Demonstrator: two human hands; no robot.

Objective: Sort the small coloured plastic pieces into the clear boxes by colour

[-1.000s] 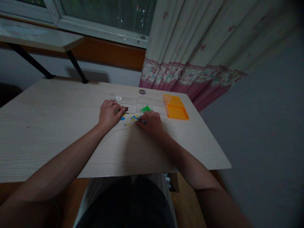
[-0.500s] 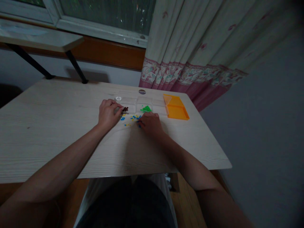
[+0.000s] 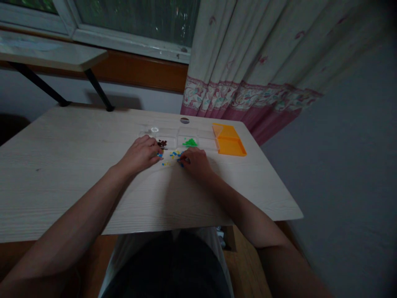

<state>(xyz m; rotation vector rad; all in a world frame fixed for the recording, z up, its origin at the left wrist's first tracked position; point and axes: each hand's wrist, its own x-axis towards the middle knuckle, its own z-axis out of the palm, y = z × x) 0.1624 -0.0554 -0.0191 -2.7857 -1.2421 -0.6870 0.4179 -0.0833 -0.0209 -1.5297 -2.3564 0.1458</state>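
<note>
Right hand [image 3: 197, 161] bunched at frame centre, left hand [image 3: 143, 152] curled left of it; whether any bit is pinched by either cannot be told. Blue and yellow bits [image 3: 174, 154] strewn between. Above, green bits [image 3: 190, 142] held in clear tray [image 3: 207, 134]; orange case [image 3: 232, 145] set right of centre.

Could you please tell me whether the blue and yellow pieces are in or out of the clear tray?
Out: the visible blue and yellow pieces lie scattered on the tabletop, in front of the clear tray.
</note>
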